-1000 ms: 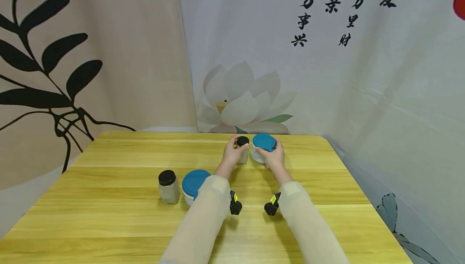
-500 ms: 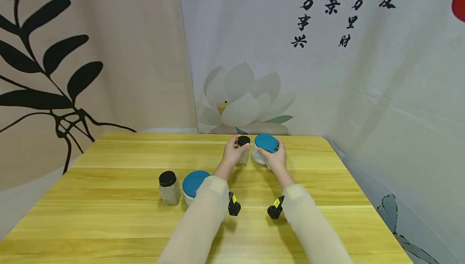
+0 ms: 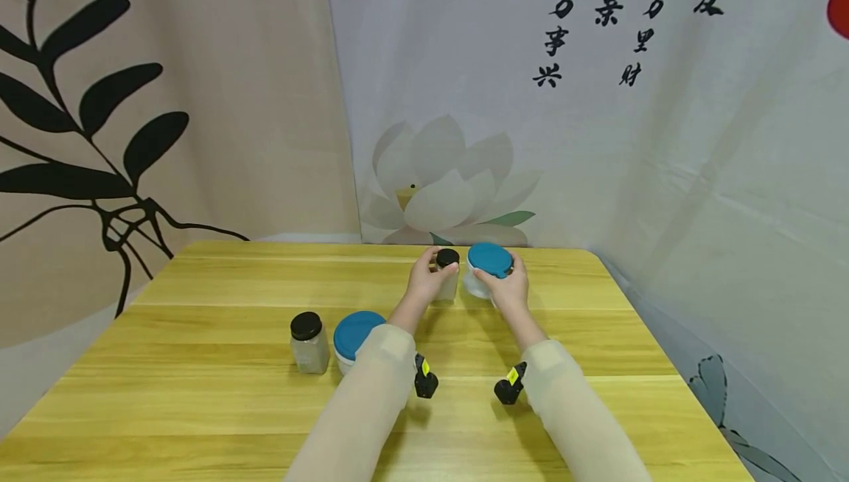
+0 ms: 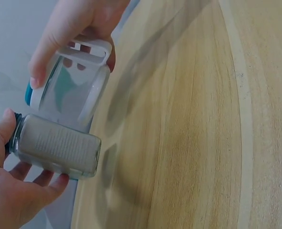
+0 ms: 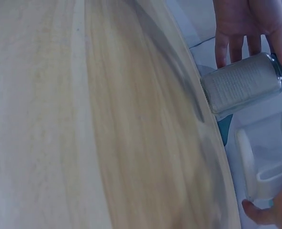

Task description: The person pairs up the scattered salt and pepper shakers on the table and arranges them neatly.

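Near the table's far edge my left hand [image 3: 424, 281] grips a small glass jar [image 3: 448, 287] by its black lid end, thumb on the near side. Its pale, ribbed-looking body shows in the left wrist view as a squarish glass jar [image 4: 57, 145]. To the right, my right hand [image 3: 512, 290] holds a clear container with a blue lid [image 3: 489, 259], thumb at the lid's rim. A white side handle [image 4: 86, 56] on this container shows in the left wrist view, with fingers behind it. A narrow gap separates the two held things.
Closer on the left stands a second glass jar [image 3: 309, 353] with a black lid. Beside it is another blue-lidded container [image 3: 354, 334], partly hidden by my left sleeve [image 3: 378, 386]. Behind the wooden table [image 3: 219, 371] hangs a printed cloth [image 3: 597, 158].
My right hand has shifted slightly right with the blue-lidded container. My left hand and its jar have edged slightly right. The standing jar and container stay put.
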The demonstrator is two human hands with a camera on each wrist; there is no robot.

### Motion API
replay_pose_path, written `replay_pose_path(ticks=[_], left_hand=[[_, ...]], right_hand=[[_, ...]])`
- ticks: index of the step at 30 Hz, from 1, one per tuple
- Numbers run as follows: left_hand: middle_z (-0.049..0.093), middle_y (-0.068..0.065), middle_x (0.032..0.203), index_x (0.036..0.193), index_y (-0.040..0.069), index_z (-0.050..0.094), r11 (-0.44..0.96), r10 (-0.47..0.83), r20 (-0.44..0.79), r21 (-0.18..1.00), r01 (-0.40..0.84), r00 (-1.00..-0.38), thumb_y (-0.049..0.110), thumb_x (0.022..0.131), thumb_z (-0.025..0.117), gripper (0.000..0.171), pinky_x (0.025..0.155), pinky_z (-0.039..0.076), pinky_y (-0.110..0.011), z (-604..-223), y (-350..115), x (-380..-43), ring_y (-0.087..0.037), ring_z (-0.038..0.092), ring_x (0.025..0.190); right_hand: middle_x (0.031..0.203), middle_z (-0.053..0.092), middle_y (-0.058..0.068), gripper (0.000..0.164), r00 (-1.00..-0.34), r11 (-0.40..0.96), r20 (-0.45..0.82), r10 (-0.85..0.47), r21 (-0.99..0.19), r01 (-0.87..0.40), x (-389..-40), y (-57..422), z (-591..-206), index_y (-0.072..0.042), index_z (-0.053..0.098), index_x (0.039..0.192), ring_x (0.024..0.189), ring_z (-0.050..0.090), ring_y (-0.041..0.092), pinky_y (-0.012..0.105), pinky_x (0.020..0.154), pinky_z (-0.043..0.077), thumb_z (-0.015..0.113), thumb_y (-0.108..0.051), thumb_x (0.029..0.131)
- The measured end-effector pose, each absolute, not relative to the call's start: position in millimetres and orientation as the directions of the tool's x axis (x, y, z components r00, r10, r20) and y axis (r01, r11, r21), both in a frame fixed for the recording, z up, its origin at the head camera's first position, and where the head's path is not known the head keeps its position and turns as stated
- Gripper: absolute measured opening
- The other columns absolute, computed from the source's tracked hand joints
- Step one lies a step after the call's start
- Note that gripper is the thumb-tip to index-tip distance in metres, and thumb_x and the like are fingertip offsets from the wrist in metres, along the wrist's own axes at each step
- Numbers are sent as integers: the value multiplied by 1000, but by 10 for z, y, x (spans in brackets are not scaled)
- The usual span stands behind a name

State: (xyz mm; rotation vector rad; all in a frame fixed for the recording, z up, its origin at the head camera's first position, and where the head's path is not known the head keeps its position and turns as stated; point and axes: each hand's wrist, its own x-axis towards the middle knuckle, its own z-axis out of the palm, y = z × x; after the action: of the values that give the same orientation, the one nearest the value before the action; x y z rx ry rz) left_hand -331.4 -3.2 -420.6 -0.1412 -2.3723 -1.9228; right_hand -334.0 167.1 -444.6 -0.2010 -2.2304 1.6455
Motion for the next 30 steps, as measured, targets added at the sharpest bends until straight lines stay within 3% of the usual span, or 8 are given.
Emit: replay_pose_path(ticks=[22, 30], left_hand=[[51, -16, 131, 139, 10, 47, 171, 80, 144, 973, 156, -986, 20, 92, 66, 51, 90, 46, -42, -4140, -23, -3220, -34, 51, 117], [53, -17, 126, 136, 7, 49, 151, 96, 178, 970, 192, -979, 19, 92, 67, 49, 90, 46, -46, -4105, -52, -3150, -35, 52, 115]], right_hand=[[140, 40, 17, 82, -900, 270, 229, 370, -954, -132, -3074, 1754, -4231, -5, 38, 140, 128, 38, 34, 49, 105, 32, 84, -25, 75], [141, 39, 16, 84, -888, 283, 234, 395, -951, -125, -2982, 1759, -4212, -5, 37, 141, 129, 38, 34, 51, 104, 32, 84, -28, 75]])
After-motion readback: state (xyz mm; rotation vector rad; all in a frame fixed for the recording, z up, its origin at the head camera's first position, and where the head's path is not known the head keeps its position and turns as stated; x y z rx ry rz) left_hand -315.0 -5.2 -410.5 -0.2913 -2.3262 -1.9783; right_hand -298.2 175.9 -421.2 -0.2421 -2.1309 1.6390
